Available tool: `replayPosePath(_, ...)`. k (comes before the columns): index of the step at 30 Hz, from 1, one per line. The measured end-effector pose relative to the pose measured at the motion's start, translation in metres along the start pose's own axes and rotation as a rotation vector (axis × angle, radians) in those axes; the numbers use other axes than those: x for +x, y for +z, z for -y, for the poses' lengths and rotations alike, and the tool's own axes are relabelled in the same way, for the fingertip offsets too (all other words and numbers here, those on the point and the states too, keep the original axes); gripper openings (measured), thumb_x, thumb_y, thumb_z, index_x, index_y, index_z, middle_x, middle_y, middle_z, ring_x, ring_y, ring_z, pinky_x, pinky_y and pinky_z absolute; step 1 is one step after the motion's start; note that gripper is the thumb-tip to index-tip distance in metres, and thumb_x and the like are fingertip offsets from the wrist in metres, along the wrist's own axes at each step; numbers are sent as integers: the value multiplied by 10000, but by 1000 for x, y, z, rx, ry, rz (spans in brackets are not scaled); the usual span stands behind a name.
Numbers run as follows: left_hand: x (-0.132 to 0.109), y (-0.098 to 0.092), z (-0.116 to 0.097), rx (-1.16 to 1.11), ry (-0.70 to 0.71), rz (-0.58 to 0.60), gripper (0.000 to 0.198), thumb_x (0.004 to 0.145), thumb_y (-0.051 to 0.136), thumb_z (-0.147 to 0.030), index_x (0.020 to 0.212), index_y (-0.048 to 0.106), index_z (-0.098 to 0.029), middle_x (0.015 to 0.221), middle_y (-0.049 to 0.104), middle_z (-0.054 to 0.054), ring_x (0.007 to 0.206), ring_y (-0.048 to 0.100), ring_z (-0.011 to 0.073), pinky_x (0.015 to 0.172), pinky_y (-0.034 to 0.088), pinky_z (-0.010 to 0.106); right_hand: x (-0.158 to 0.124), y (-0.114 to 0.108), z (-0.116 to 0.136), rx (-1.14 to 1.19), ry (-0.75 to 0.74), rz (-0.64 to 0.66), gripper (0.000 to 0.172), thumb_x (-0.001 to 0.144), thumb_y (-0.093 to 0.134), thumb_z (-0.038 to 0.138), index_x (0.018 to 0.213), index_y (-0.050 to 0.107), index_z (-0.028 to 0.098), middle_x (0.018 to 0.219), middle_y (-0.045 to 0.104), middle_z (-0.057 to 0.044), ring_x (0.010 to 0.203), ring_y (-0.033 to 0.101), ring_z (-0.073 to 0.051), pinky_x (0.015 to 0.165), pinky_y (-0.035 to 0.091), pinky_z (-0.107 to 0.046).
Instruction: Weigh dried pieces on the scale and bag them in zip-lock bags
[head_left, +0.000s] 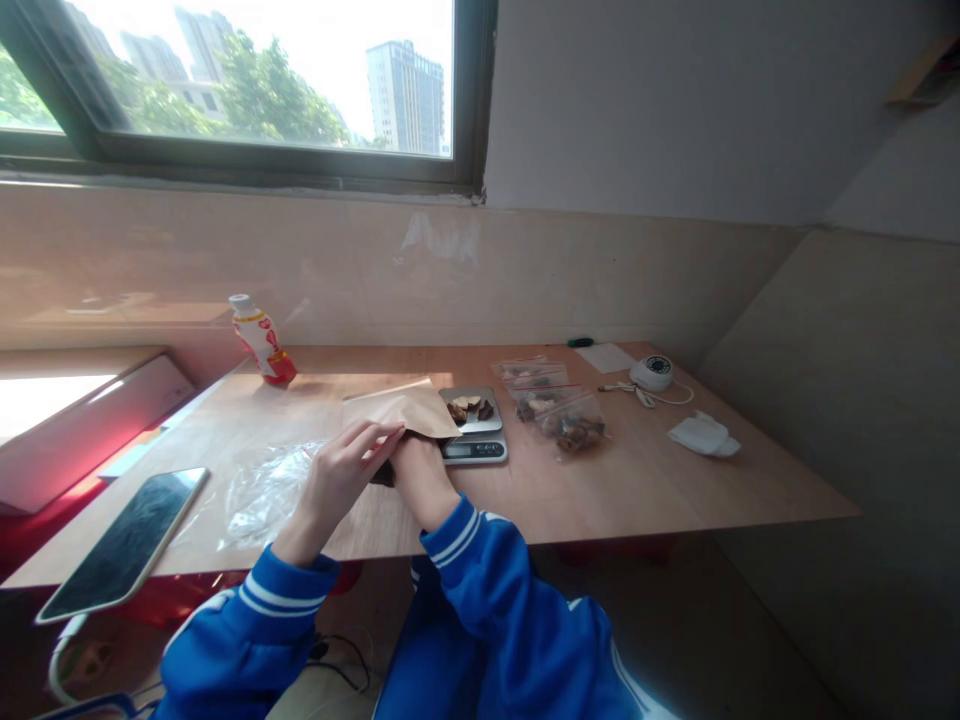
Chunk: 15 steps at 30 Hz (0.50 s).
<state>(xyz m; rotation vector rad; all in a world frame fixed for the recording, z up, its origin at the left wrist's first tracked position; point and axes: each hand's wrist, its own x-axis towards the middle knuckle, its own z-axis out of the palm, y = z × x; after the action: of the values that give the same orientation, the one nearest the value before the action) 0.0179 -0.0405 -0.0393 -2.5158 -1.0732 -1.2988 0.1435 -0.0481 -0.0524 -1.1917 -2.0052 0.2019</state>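
Both my hands meet at the near edge of the wooden table (645, 480), under a brown paper bag (401, 410). My left hand (341, 475) lies with its fingers bent over the bag's lower edge, touching it. My right hand (420, 475) is tucked beneath the bag, its fingers hidden; something dark shows between the hands. Just right of the bag stands a small digital scale (474, 437) with a few brown pieces on its pan.
Clear plastic bags (259, 490) lie left of my hands, a phone (124, 545) at the near left corner. A red and white bottle (259, 340) stands at the back. Zip bags with brown pieces (559, 405), a white round device (651, 373) and crumpled white paper (703, 435) lie to the right.
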Motion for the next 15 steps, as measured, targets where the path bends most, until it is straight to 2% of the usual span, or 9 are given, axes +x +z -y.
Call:
replayPosePath(2, 3, -5, 3, 11, -47, -15, 240, 922, 494, -356, 927, 673, -197, 817, 682, 6, 649, 647, 94, 614, 521, 193, -5, -12, 9, -116, 3, 55, 221, 908, 463, 96, 940, 682, 103, 871, 706, -107, 899, 654, -243, 802, 529, -388)
replayPosePath(4, 5, -11, 8, 39, -73, -21, 253, 917, 499, -382, 936, 675, -201, 835, 690, 7, 647, 647, 97, 599, 514, 195, -13, -27, 18, -190, -69, 68, 216, 897, 484, 82, 988, 671, 142, 913, 708, -87, 942, 623, -241, 838, 511, -387)
replayPosePath(6, 7, -17, 15, 87, -68, -36, 248, 918, 498, -376, 951, 677, -208, 854, 700, 9, 686, 658, 111, 621, 513, 207, -25, -44, 21, -174, -160, -37, 233, 908, 502, 112, 1083, 636, 190, 985, 702, -49, 1000, 597, -205, 898, 489, -351)
replayPosePath(7, 8, -21, 19, 112, -62, -47, 240, 920, 498, -366, 954, 677, -209, 858, 704, 10, 713, 664, 120, 636, 514, 214, -31, -52, 18, -135, -183, -143, 261, 915, 505, 128, 1140, 607, 212, 1033, 693, -37, 1033, 586, -185, 933, 473, -335)
replayPosePath(9, 6, -26, 26, 147, -54, -71, 229, 922, 499, -351, 951, 678, -212, 857, 709, 13, 741, 668, 130, 653, 515, 222, -45, -64, 0, -73, -110, -380, 272, 923, 512, 166, 1179, 573, 238, 1084, 671, -38, 1049, 583, -163, 965, 456, -323)
replayPosePath(11, 3, -30, 31, 159, -55, -103, 220, 919, 506, -345, 937, 681, -213, 849, 710, 12, 726, 664, 127, 642, 513, 220, -56, -68, -31, -31, 43, -526, 221, 905, 556, 215, 1124, 582, 231, 1037, 660, -54, 980, 601, -173, 924, 479, -340)
replayPosePath(12, 1, -31, 33, 163, -56, -127, 211, 916, 513, -341, 931, 682, -214, 846, 710, 11, 715, 662, 124, 632, 510, 217, -60, -66, -49, -25, 123, -527, 201, 894, 572, 230, 1094, 590, 223, 994, 654, -58, 938, 604, -180, 895, 491, -347)
replayPosePath(15, -4, -32, 33, 173, -55, -180, 180, 904, 542, -316, 940, 684, -211, 866, 712, 15, 719, 660, 121, 631, 507, 215, -64, -55, -100, -20, 280, -409, 120, 853, 597, 218, 971, 611, 202, 907, 619, -64, 872, 595, -198, 813, 511, -351)
